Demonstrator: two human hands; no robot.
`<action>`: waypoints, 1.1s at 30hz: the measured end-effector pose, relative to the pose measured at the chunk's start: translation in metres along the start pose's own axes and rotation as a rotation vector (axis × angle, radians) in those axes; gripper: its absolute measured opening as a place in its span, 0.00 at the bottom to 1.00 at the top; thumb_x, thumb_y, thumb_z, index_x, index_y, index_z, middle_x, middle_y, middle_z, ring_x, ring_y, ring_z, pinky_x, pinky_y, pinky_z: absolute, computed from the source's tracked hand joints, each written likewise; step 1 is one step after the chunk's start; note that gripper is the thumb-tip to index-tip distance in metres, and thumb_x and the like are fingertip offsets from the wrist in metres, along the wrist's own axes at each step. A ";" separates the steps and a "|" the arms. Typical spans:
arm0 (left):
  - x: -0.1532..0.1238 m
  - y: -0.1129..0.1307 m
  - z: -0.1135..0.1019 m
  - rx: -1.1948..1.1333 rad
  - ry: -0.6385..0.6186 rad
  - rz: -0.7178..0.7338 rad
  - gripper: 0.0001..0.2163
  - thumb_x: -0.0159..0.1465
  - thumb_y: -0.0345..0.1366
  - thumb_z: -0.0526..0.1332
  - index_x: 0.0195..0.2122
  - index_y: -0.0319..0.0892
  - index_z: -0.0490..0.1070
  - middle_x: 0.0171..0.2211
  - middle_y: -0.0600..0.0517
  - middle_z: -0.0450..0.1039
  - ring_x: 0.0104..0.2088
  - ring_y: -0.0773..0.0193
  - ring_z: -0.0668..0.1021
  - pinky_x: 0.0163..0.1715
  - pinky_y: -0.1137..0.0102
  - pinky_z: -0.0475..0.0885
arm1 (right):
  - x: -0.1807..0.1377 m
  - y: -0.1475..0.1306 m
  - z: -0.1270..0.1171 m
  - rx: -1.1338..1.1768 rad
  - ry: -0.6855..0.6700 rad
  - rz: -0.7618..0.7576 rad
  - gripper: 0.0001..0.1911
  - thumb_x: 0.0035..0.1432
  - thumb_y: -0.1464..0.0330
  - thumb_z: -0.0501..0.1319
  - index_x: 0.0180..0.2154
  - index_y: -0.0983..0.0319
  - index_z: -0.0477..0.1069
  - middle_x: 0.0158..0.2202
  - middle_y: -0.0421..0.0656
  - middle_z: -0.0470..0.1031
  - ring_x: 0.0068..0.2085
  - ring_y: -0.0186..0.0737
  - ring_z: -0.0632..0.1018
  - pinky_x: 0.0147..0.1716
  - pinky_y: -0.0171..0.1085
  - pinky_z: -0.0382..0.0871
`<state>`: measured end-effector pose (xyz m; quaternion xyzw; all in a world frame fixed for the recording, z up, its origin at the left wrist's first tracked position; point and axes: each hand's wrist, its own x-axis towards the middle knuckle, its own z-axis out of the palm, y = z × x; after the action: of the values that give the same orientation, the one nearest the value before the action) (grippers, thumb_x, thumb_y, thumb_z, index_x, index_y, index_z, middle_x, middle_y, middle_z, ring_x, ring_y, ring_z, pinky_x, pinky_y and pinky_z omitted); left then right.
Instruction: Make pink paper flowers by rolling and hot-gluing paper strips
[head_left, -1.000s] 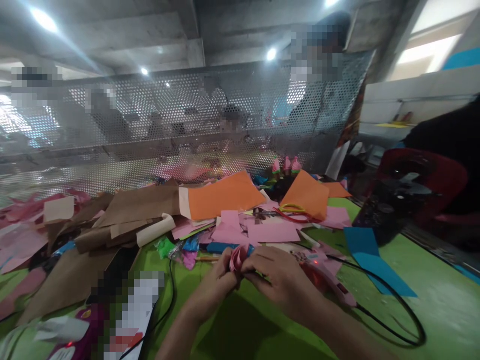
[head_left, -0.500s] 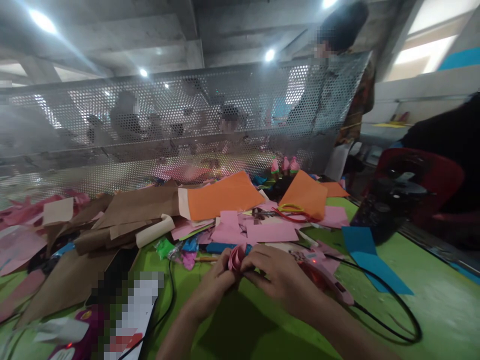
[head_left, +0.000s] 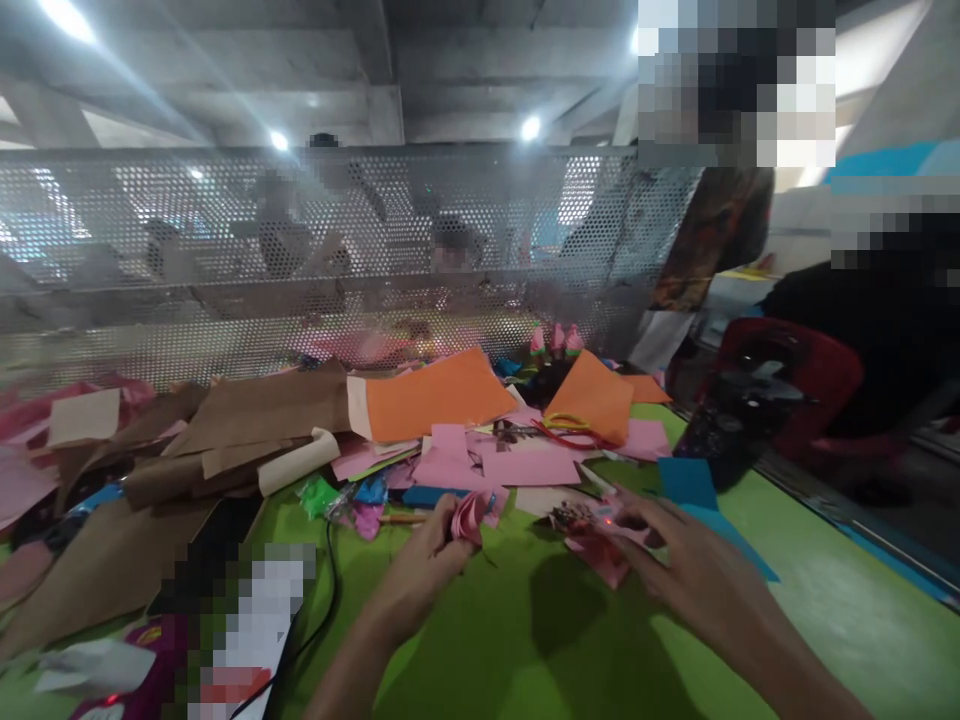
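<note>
Purple plastic box with a red light point(head_left: 150, 685): cut off below and partly lost in blur squares; purpose impossible to make out.
Thin black cable point(head_left: 334, 575): looped over the bright green table point(head_left: 540, 640) near the left forearm; could snag during a low sideways sweep; ends not traceable.
Left hand point(head_left: 427, 545): pinching between thumb and fingers, raised over the table.
Curled pink paper piece in overlapping layers point(head_left: 469, 518): held in the left hand; likely to crease under too hard a pinch, or to uncurl under too slack a one; inner folds and underside hidden by fingers.
Pale pink plastic tool with a glowing red dot point(head_left: 619, 525): between the fingers and thumb of the right hand, over scraps; probably powered, judging by the light, and perhaps hot in front; could scorch skin or pick up loose paper after a careless touch; front end dark and hard to separate from the clutter, rear covered.
Right hand point(head_left: 671, 540): fingers curved around the tool; cannot tell whether gripping or only touching.
Flat blue paper point(head_left: 686, 480): partly behind the right hand; could slide or crumple if brushed.
Dark lidded container point(head_left: 739, 430): near the table's right edge; could topple from an elbow's knock; contents unreadable.
</note>
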<state>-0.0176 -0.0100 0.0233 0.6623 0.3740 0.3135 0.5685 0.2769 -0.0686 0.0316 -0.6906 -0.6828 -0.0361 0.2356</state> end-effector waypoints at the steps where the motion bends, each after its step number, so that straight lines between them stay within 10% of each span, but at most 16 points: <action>1: 0.001 -0.002 0.000 0.000 0.001 0.012 0.05 0.61 0.35 0.53 0.38 0.44 0.61 0.31 0.57 0.55 0.32 0.67 0.60 0.33 0.72 0.57 | -0.005 0.008 0.002 -0.032 -0.027 0.047 0.14 0.58 0.57 0.57 0.41 0.57 0.73 0.47 0.47 0.78 0.39 0.52 0.80 0.31 0.41 0.72; 11: -0.006 0.011 0.000 0.012 -0.015 0.052 0.05 0.63 0.35 0.52 0.39 0.42 0.62 0.32 0.56 0.57 0.34 0.65 0.61 0.36 0.72 0.58 | -0.003 0.008 0.003 0.091 -0.164 0.309 0.14 0.49 0.62 0.62 0.39 0.59 0.74 0.38 0.47 0.81 0.37 0.55 0.80 0.29 0.39 0.67; 23: -0.008 0.020 0.000 0.102 0.015 0.040 0.04 0.63 0.35 0.52 0.37 0.43 0.62 0.33 0.56 0.60 0.35 0.64 0.62 0.37 0.71 0.59 | -0.016 -0.017 -0.014 0.956 -0.224 0.610 0.28 0.45 0.63 0.64 0.50 0.60 0.68 0.32 0.41 0.75 0.27 0.38 0.72 0.24 0.34 0.62; 29: -0.006 0.015 0.001 0.078 0.013 0.047 0.05 0.64 0.38 0.52 0.38 0.44 0.62 0.32 0.56 0.59 0.35 0.64 0.63 0.36 0.71 0.60 | -0.022 -0.039 -0.007 1.091 -0.370 0.510 0.09 0.46 0.62 0.62 0.30 0.61 0.71 0.22 0.39 0.70 0.23 0.36 0.67 0.22 0.34 0.56; 33: -0.003 0.010 0.000 0.103 0.030 0.042 0.06 0.64 0.39 0.53 0.39 0.43 0.62 0.32 0.55 0.60 0.35 0.64 0.64 0.35 0.71 0.61 | -0.022 -0.053 -0.013 1.027 -0.456 0.435 0.17 0.47 0.59 0.64 0.39 0.61 0.76 0.33 0.45 0.77 0.30 0.40 0.71 0.23 0.34 0.57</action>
<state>-0.0181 -0.0132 0.0328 0.6936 0.3839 0.3157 0.5214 0.2279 -0.0958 0.0500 -0.6025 -0.4892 0.4964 0.3889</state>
